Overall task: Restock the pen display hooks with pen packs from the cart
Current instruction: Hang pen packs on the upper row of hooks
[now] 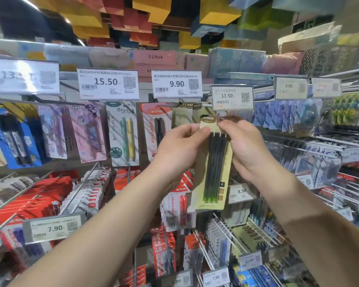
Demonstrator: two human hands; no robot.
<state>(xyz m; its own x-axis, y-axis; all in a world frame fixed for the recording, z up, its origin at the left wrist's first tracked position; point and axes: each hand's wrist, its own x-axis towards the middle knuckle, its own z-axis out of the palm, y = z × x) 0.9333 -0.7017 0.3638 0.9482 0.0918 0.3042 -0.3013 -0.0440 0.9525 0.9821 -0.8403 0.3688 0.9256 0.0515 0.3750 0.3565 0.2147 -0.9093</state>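
Both hands pinch one khaki pen pack [212, 162] near its top: left hand [178, 146] fingertips on the left edge, right hand [245, 146] fingertips on the right. Pack hangs below the fingers, long axis vertical, header card just above them. Target hook [205, 105], under the 11.50 price tag [232, 97], sits just above the fingertips, right hand nearer, so next move looks like up and onto it

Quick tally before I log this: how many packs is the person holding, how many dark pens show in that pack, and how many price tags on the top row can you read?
Pen pack held, gripped by the left hand and right hand: 1
Dark pens visible in that pack: 3
Legible top-row price tags, 15.50, 9.90, 11.50, 8.90: 4
Total: 8
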